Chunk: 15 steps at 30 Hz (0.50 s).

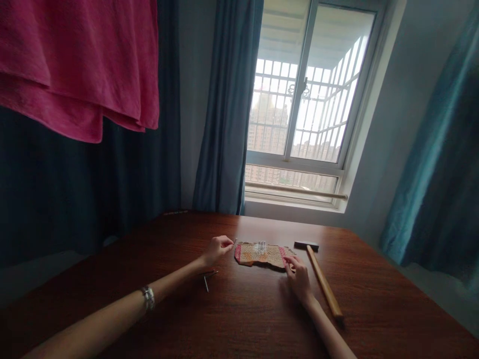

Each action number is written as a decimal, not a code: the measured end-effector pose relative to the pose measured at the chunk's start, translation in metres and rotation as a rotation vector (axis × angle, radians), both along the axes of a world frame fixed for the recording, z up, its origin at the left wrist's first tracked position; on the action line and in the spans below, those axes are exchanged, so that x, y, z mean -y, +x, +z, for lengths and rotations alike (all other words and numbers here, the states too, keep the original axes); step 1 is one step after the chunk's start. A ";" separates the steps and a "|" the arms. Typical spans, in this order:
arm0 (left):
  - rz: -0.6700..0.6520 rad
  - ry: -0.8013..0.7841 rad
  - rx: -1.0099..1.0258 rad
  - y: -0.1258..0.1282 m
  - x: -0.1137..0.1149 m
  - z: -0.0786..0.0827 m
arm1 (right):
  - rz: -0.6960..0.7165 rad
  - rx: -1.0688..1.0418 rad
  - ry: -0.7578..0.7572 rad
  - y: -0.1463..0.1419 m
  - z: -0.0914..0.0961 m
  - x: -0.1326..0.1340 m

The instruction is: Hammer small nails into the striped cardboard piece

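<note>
A flat piece of torn, printed cardboard (249,257) lies on the table, pink at both ends. Several nails (261,245) stand upright near its far edge, on a pale patch. At the cardboard's left end, my left hand (218,251) pinches a thin nail (235,241) between thumb and forefinger. My right hand (299,277) grips the right end of the cardboard with its fingertips. Below my left wrist lie a loose nail (206,284) and another thin piece (213,272). Right of my right hand rests a hammer (325,284) with a wooden handle and dark head.
The brown wooden table (239,319) reaches to the wall under a barred window (299,99). A blue curtain (228,109) hangs left of the window, another curtain (422,174) at the right. A pink towel (78,65) hangs at the upper left.
</note>
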<state>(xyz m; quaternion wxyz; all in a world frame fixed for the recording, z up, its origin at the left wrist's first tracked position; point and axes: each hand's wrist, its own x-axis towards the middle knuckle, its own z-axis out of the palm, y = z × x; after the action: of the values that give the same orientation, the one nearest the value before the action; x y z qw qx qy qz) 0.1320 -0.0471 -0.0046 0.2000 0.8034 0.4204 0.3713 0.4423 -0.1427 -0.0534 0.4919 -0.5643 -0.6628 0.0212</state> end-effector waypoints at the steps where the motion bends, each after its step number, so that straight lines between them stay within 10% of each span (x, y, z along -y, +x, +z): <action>1: -0.038 -0.052 0.059 0.015 0.003 -0.003 | 0.030 -0.044 0.003 -0.004 0.000 -0.001; 15: -0.226 -0.192 0.162 0.120 0.052 -0.025 | 0.270 -0.324 -0.152 -0.030 0.006 0.004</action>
<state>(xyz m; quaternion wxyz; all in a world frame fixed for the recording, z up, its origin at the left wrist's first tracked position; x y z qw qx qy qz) 0.2521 -0.0990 -0.0299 0.3496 0.7901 0.3436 0.3681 0.4123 -0.1469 -0.0479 0.5407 -0.4951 -0.6410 0.2274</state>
